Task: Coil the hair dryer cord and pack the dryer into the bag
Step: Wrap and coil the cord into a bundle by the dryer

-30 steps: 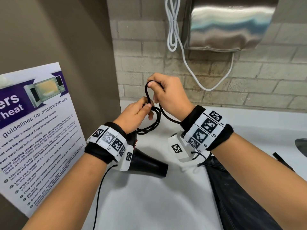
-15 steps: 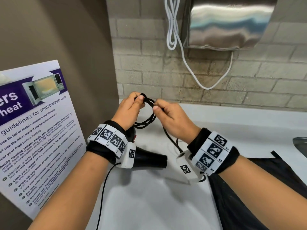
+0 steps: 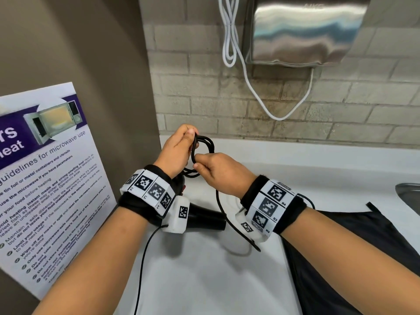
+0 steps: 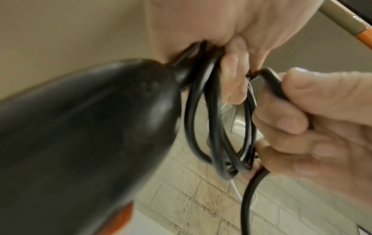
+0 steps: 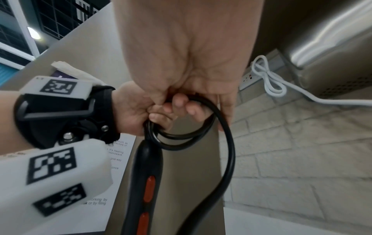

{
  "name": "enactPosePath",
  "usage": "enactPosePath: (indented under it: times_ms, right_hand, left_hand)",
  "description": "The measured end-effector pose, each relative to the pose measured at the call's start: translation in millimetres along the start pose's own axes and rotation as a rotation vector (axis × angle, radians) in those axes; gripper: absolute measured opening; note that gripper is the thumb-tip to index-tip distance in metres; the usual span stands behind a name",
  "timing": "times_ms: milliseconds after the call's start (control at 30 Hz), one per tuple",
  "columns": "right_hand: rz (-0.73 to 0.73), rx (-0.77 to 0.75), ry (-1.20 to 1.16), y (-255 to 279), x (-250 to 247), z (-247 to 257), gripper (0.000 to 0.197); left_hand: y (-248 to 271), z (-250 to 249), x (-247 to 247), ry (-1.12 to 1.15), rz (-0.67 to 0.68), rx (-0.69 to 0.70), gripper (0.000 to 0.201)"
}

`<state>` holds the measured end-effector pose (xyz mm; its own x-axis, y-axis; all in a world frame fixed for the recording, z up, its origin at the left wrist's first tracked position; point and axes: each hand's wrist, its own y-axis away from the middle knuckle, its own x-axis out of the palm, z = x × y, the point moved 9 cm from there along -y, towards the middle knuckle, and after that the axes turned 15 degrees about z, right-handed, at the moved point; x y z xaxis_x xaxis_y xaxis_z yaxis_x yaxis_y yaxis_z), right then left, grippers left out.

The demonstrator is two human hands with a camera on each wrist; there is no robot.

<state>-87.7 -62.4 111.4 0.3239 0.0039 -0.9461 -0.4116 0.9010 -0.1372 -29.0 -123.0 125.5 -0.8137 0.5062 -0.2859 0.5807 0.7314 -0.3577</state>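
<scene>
Both forearms are bare, with no sleeves. Each wrist wears a broad black fabric strap carrying a row of white blocks printed with black square marker codes. On the left wrist band (image 3: 147,192) a white block with a marker hangs below, and a thin black cable (image 3: 145,258) trails from it. The right wrist band (image 3: 270,205) shows small labels R2, R3, R4. Seen from the right wrist, the left strap has a black plastic buckle (image 5: 54,106) and a silver screw (image 5: 68,136).

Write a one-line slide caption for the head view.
Left hand holds the coiled cord as the right hand feeds another loop; hair dryer hangs over the counter.
</scene>
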Motion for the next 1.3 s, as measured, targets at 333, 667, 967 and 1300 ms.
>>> enactPosePath:
  times_ms: [333,667,967,1300]
  right_hand:
    - [-0.059,-0.030,-0.146,4,7,-6,0.028]
    - [-0.194,0.641,-0.524,52,0,-156,0.021]
    - [0.344,0.945,-0.483,67,105,-194,0.038]
    - [-0.032,0.993,-1.035,56,92,-184,0.022]
  left_hand:
    - [4,-6,1,-0.139,0.005,0.022,0.023]
    - [5,-6,5,-0.190,0.023,0.040,0.025]
    - [1,-2,7,-0.179,0.052,0.030,0.021]
    - [1,2,8,-0.145,0.082,0.031,0.022]
